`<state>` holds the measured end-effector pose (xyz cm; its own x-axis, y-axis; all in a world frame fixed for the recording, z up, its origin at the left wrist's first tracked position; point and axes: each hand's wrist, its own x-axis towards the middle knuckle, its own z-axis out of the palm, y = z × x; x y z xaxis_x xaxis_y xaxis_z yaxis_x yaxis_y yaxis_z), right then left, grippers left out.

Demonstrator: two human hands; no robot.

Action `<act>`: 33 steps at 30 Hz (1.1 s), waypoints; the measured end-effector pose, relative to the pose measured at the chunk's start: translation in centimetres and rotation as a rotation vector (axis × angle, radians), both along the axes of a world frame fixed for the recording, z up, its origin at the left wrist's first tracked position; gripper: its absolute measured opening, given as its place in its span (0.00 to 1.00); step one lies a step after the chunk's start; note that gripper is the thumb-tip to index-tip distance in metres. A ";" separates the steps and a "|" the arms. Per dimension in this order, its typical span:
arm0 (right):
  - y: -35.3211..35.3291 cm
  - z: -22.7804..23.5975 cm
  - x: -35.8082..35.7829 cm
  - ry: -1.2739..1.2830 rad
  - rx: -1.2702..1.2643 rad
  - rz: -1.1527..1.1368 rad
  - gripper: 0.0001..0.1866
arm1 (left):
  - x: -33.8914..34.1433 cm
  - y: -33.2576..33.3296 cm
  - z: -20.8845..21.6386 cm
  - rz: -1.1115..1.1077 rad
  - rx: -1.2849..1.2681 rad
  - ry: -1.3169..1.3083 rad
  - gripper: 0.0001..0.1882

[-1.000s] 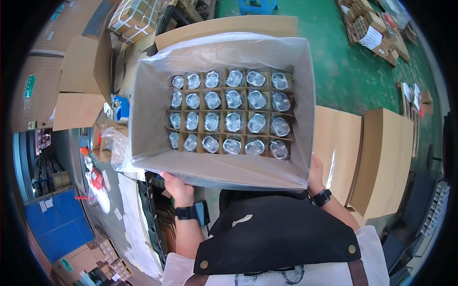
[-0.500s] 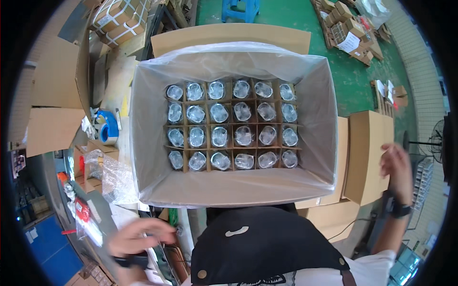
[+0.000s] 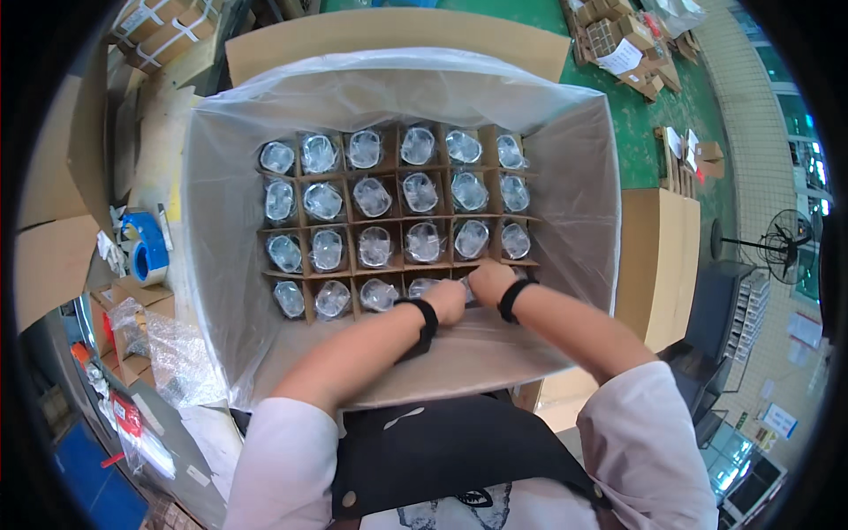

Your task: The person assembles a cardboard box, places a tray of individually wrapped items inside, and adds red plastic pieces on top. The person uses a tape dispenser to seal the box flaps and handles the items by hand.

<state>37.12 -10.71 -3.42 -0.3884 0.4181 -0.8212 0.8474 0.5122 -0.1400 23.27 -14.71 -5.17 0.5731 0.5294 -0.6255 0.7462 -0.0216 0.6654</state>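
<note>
A large cardboard carton with a clear plastic liner (image 3: 221, 230) stands before me, its top open. Inside it, a brown cardboard divider (image 3: 397, 267) forms a grid of cells. Round, shiny, metallic-looking pieces wrapped in clear film (image 3: 372, 196) sit one to a cell. My left hand (image 3: 446, 300) and my right hand (image 3: 490, 283) both reach into the nearest row, side by side toward its right end. Their fingers are curled and pressed close together at a cell there. The hands hide whatever lies between the fingers, and cover part of the wrapped pieces in that row.
On the left bench are a blue tape roll (image 3: 148, 252) and crumpled bubble wrap (image 3: 181, 353). Another cardboard box (image 3: 649, 265) stands against the carton's right side. A pedestal fan (image 3: 782, 240) is farther right. A pallet with small boxes (image 3: 623, 44) rests on the green floor.
Both hands came from outside the carton, one on each side, into the nearest row of cells. The view has shifted, with the carton now lying closer and farther left.
</note>
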 end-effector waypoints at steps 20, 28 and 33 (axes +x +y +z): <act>2.7 4.7 6.1 -0.045 -0.080 -0.417 0.11 | -2.1 0.5 1.8 -0.006 0.151 -0.052 0.11; -0.6 2.2 4.8 0.230 0.000 -0.522 0.24 | 0.1 1.3 4.0 0.517 0.531 -0.175 0.11; 2.4 7.6 5.1 0.155 0.166 -0.646 0.15 | 0.4 1.3 -0.9 0.473 0.222 -0.026 0.09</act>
